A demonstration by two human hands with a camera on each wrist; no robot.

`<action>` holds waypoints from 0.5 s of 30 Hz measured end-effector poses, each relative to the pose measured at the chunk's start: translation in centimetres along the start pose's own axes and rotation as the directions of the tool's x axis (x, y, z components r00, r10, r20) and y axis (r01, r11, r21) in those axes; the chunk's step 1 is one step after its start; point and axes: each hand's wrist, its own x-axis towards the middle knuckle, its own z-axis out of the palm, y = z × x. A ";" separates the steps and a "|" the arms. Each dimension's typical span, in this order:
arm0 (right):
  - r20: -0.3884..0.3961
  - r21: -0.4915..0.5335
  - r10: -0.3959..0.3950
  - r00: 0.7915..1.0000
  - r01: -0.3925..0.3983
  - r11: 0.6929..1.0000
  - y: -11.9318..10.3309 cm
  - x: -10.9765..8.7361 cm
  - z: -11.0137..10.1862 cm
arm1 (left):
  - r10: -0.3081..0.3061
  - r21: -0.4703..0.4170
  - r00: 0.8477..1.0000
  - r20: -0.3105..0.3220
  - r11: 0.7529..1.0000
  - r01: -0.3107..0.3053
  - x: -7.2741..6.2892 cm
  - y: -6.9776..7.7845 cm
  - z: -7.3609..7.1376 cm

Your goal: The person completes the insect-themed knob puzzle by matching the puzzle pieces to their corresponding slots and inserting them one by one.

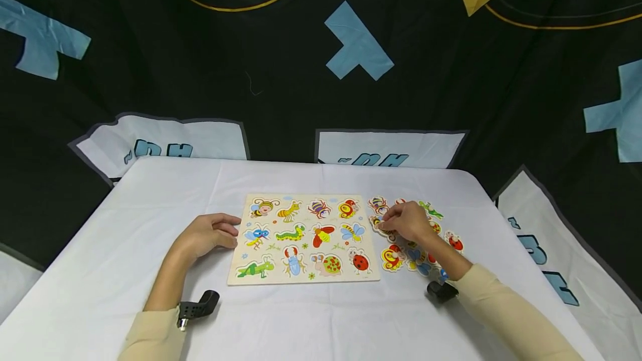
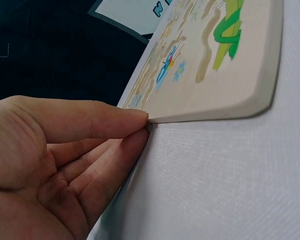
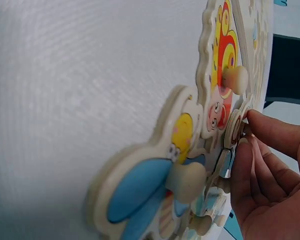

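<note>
A wooden puzzle board with several printed insects lies flat on the table. My left hand is at its left edge; in the left wrist view, thumb and fingertip pinch that edge. Right of the board, my right hand pinches a striped insect puzzle piece between thumb and finger, low among the loose pieces. The right wrist view shows this held piece edge-on, its knob mostly hidden by the fingertips. Close by lie a red and yellow butterfly piece and a blue-winged piece, knobs up.
More knobbed pieces are clustered right of the board, among them a ladybug piece, a green piece and a spider piece. A white cloth covers the table. Behind it hangs a dark curtain. Each wrist wears a black camera mount.
</note>
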 end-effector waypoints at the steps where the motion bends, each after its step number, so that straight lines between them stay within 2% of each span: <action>1: -0.002 -0.005 -0.006 1.000 0.006 1.000 -0.1 0.0 -0.1 | 0.001 0.003 1.000 0.000 1.000 -0.001 0.0 0.0 0.0; 11: 0.006 -0.062 0.028 1.000 -0.028 0.998 -1.5 0.3 -0.3 | -0.004 -0.012 1.000 -0.010 1.000 0.004 0.0 -0.2 0.2; 15: -0.008 -0.055 -0.004 1.000 0.003 0.998 -2.0 0.5 -0.2 | -0.011 -0.014 1.000 -0.016 1.000 0.011 -0.1 -0.2 0.3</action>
